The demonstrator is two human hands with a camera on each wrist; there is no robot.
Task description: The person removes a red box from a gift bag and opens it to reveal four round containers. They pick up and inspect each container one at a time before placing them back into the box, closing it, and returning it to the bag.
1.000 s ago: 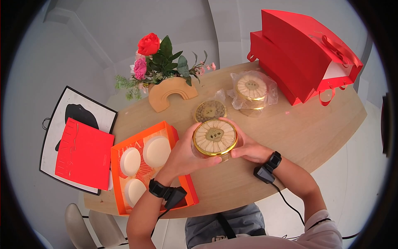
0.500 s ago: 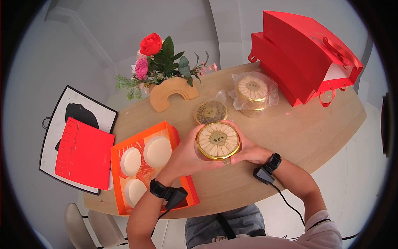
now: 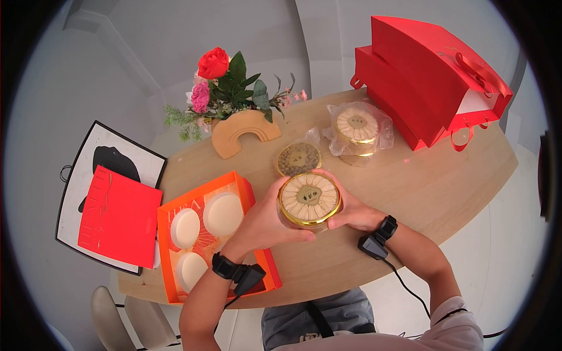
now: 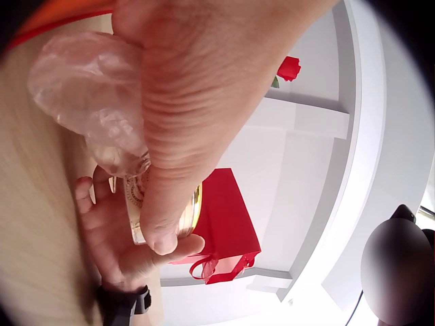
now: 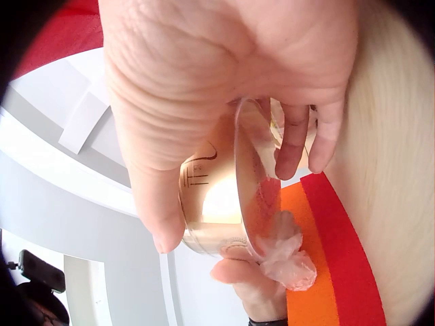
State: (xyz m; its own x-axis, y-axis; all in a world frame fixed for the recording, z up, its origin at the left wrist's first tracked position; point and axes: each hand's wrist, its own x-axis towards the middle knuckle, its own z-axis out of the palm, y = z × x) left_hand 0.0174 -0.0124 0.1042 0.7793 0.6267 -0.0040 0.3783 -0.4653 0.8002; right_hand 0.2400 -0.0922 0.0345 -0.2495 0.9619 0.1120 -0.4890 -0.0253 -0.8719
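Observation:
A round clear jar (image 3: 310, 200) with a gold-rimmed top is held between both hands, over the table's front middle. Pale slices fan out under its top around a diamond-shaped label. My left hand (image 3: 261, 217) grips its left side, and my right hand (image 3: 353, 210) curls round the right side. Crinkled clear plastic wrap (image 4: 88, 88) hangs by the jar in the left wrist view. Just behind the hands sits a gold-rimmed jar of dark round pieces (image 3: 298, 158), its front partly covered by the held jar.
Left of the hands lies an open orange box (image 3: 168, 257) with white round pieces inside. A red card (image 3: 120, 216) rests on a black-framed picture (image 3: 153, 157). Behind stand a flower holder (image 3: 225, 137), a plastic-wrapped jar (image 3: 357, 126) and large red bags (image 3: 410, 88).
The held jar has shifted slightly right and toward the person, with both hands still around it. Its label has turned a little. The things on the table stay in place.

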